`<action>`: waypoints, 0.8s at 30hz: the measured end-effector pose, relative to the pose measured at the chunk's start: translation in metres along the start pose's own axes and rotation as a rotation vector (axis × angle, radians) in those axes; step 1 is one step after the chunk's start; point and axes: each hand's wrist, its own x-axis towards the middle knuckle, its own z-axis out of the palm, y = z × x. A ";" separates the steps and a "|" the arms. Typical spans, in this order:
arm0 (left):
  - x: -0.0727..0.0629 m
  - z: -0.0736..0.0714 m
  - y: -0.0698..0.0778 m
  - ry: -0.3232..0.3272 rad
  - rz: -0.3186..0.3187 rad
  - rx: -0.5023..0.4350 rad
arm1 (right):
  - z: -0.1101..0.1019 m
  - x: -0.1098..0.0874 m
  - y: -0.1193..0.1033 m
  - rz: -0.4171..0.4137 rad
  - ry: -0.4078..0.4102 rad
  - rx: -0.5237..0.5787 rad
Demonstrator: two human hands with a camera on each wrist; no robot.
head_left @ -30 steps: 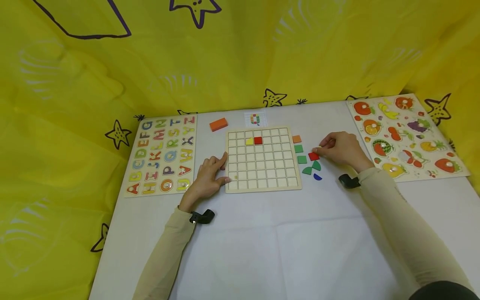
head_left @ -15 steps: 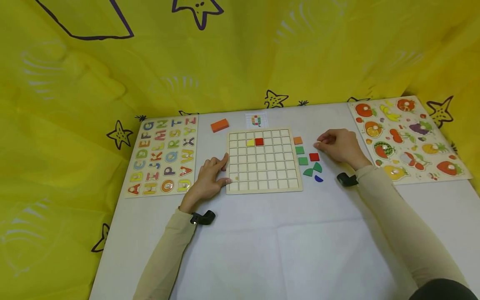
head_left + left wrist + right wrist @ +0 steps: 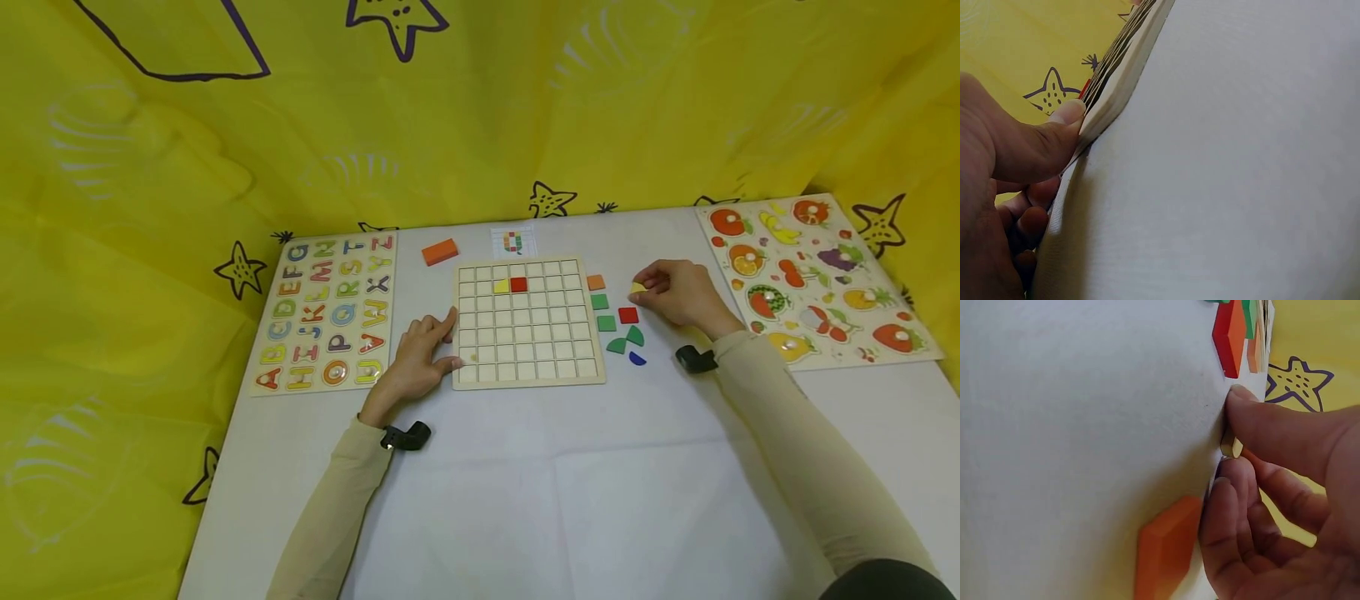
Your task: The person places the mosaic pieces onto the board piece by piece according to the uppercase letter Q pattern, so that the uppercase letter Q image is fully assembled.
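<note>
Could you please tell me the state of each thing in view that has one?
Grid board, flat, two pieces set in, mostly unfilled
Left hand, touching the board's left edge
Right hand, pinching a yellow piece
Red square beside the board, loose
Green pieces, loose
Orange square, loose
Blue semicircle, loose
Orange block, lying flat
Pattern card, face up
Letter puzzle, appears filled
Fruit puzzle, appears filled

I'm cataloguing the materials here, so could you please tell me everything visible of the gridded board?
The gridded board is pale, squarish and apparently wooden, with thin ridges dividing it into square cells within a rim. It lies flat on the white-covered table. A yellow piece and a red square sit side by side in the second row from the far side. The left hand touches its left edge.
</note>
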 end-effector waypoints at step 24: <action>0.001 0.001 -0.003 -0.007 -0.008 0.004 | 0.015 0.013 -0.033 -0.075 0.086 0.133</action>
